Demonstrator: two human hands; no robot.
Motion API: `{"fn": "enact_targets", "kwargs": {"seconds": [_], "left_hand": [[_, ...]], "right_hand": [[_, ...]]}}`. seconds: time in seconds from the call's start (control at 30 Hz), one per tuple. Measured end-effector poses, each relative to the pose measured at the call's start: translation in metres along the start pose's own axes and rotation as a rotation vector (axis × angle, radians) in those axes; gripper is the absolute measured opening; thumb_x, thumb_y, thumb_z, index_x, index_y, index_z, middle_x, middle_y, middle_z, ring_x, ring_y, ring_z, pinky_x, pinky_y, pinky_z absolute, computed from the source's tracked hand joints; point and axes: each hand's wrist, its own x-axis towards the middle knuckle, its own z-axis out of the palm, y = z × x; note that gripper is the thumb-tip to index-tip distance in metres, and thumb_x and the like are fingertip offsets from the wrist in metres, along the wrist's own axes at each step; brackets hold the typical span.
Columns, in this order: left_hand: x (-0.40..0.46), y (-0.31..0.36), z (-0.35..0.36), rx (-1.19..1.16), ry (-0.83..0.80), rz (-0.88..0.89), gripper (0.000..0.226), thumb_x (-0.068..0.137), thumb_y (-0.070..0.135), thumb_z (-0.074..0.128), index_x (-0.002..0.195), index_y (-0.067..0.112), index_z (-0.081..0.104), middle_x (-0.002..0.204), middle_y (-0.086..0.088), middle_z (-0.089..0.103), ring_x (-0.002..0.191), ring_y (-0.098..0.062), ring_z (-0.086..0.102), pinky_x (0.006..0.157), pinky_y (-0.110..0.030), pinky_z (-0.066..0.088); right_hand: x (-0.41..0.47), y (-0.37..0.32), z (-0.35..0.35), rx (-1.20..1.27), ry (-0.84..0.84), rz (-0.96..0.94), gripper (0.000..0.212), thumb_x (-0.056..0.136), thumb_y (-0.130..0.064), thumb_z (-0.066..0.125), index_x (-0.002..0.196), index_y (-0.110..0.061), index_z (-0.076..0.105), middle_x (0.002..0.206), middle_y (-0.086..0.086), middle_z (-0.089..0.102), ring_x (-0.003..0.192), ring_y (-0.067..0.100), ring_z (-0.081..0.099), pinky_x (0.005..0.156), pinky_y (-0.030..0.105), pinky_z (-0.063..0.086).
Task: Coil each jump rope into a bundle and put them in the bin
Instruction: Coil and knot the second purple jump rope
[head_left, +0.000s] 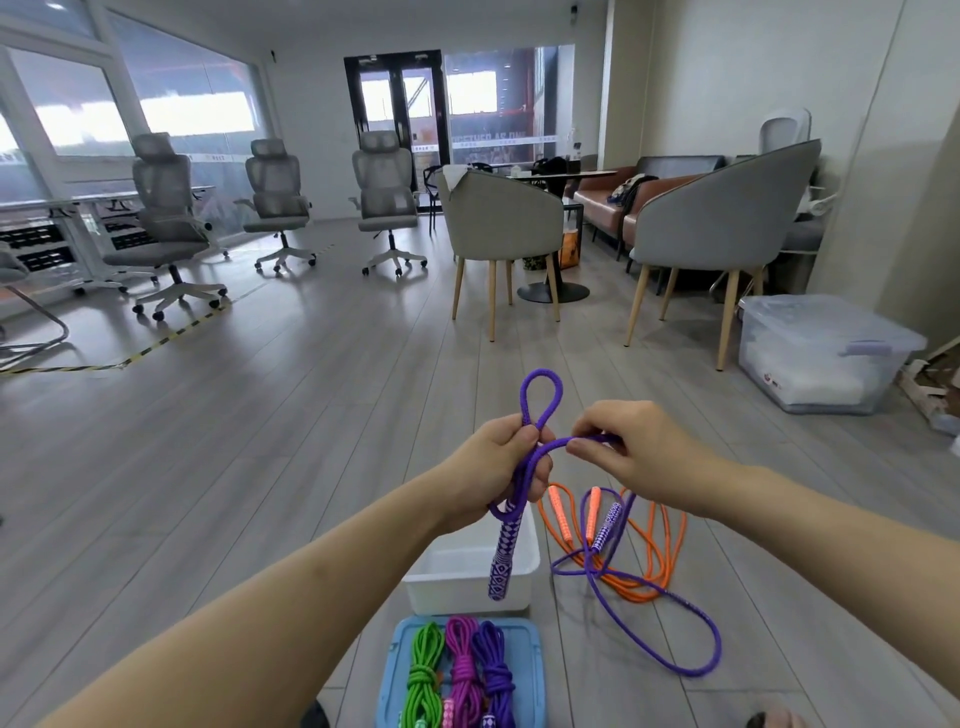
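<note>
A: We see an office room with a grey wooden floor (260, 441), some swivel chairs (171, 218) on the left and armchairs (498, 223) around a table. There is only the head view, looking down at both arms.

B: Where is the rope that is being coiled?

A: The purple jump rope (542, 395) is in the air in front of the person. The left hand (498, 462) is clenched around several strands, with one loop standing up above the fist and one patterned handle (503, 561) hanging below it. The right hand (631, 449) pinches the next strand between thumb and fingertips, just beside the left hand. The rest of the rope runs down to the floor, where its second handle (609, 525) lies across an orange jump rope (654, 566).

B: And the bin?

A: A white bin (472, 571) stands on the floor under the hands. Nearer to the person, a blue tray (530, 665) holds three bundles already: green, pink and purple.

B: What can go wrong?

A: I think the purple tail may drag the orange rope along, because they cross each other. Also the loops in the left fist can slip out if the grip loosens. Both forearms are stretched forward, wrists close together, palms turned inward.
</note>
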Motion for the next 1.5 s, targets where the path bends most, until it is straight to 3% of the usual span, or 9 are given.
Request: {"fn": "enact_targets", "kwargs": {"seconds": [0.23, 0.4, 0.5, 0.63, 0.8, 1.0, 1.1, 1.33, 1.5], "left_hand": [[-0.004, -0.006, 0.0, 0.044, -0.012, 0.037, 0.031, 0.112, 0.02, 0.032, 0.119, 0.003, 0.057, 0.093, -0.013, 0.067, 0.081, -0.024, 0.067, 0.088, -0.043, 0.057], [-0.008, -0.001, 0.005, 0.215, -0.047, 0.033, 0.025, 0.111, 0.018, 0.034, 0.116, 0.005, 0.055, 0.091, -0.01, 0.065, 0.08, -0.02, 0.066, 0.085, -0.036, 0.06], [-0.009, 0.003, 0.007, 0.317, -0.11, -0.027, 0.023, 0.111, 0.017, 0.036, 0.109, 0.007, 0.057, 0.083, -0.007, 0.058, 0.074, -0.016, 0.062, 0.074, -0.026, 0.056], [-0.011, 0.013, -0.002, 0.225, -0.031, 0.005, 0.023, 0.111, 0.015, 0.035, 0.106, 0.006, 0.057, 0.076, -0.001, 0.053, 0.071, -0.016, 0.059, 0.076, -0.029, 0.055], [-0.007, 0.018, -0.024, -0.285, 0.127, 0.105, 0.023, 0.111, 0.018, 0.035, 0.102, 0.008, 0.054, 0.071, 0.002, 0.049, 0.058, -0.011, 0.046, 0.066, -0.031, 0.051], [-0.007, 0.015, -0.018, -0.401, 0.067, 0.068, 0.023, 0.111, 0.018, 0.033, 0.1, 0.01, 0.051, 0.07, 0.001, 0.045, 0.055, -0.01, 0.035, 0.052, -0.022, 0.039], [-0.003, 0.013, -0.012, -0.411, 0.136, 0.041, 0.022, 0.112, 0.019, 0.033, 0.105, 0.009, 0.051, 0.071, -0.001, 0.049, 0.056, -0.011, 0.039, 0.056, -0.024, 0.043], [0.007, 0.008, -0.005, -0.438, 0.268, 0.032, 0.019, 0.111, 0.018, 0.035, 0.109, 0.009, 0.052, 0.067, 0.002, 0.045, 0.053, -0.01, 0.037, 0.056, -0.025, 0.041], [0.012, 0.003, 0.004, -0.311, 0.275, 0.087, 0.025, 0.112, 0.02, 0.034, 0.115, 0.007, 0.055, 0.068, 0.002, 0.042, 0.056, -0.009, 0.037, 0.061, -0.027, 0.04]], "right_hand": [[0.002, -0.013, 0.002, -0.08, 0.041, -0.022, 0.016, 0.093, -0.042, 0.068, 0.093, -0.026, 0.071, 0.079, -0.021, 0.056, 0.072, -0.003, 0.056, 0.064, 0.012, 0.039], [0.001, -0.019, 0.001, -0.145, 0.024, 0.027, 0.023, 0.093, -0.045, 0.069, 0.099, -0.023, 0.073, 0.087, -0.011, 0.068, 0.076, 0.007, 0.062, 0.071, 0.026, 0.054], [0.002, -0.022, -0.001, -0.247, -0.012, 0.015, 0.025, 0.093, -0.048, 0.067, 0.097, -0.024, 0.072, 0.085, -0.009, 0.068, 0.075, 0.008, 0.061, 0.068, 0.024, 0.051], [-0.002, -0.02, -0.001, 0.163, -0.062, 0.16, 0.015, 0.099, -0.037, 0.062, 0.093, -0.024, 0.068, 0.076, -0.007, 0.065, 0.066, 0.007, 0.059, 0.061, 0.022, 0.049], [-0.01, 0.009, -0.009, 0.482, -0.161, 0.396, 0.029, 0.106, -0.031, 0.051, 0.09, -0.015, 0.068, 0.064, -0.004, 0.05, 0.055, 0.006, 0.044, 0.053, 0.019, 0.039], [-0.001, 0.03, 0.008, 0.406, 0.151, 0.557, 0.044, 0.101, -0.05, 0.056, 0.081, -0.013, 0.069, 0.065, 0.004, 0.054, 0.061, 0.019, 0.047, 0.059, 0.036, 0.039], [0.007, 0.019, 0.013, 0.455, 0.263, 0.562, 0.031, 0.106, -0.036, 0.051, 0.089, -0.018, 0.069, 0.067, 0.002, 0.054, 0.061, 0.017, 0.047, 0.057, 0.033, 0.039], [0.016, -0.028, 0.031, 0.624, 0.232, 0.478, 0.028, 0.109, -0.021, 0.044, 0.125, -0.031, 0.065, 0.097, -0.003, 0.056, 0.068, 0.012, 0.051, 0.06, 0.027, 0.045], [0.02, -0.051, 0.033, 0.777, 0.36, 0.503, 0.009, 0.099, -0.02, 0.067, 0.107, -0.022, 0.068, 0.087, 0.0, 0.069, 0.067, 0.007, 0.062, 0.061, 0.019, 0.05]]}}
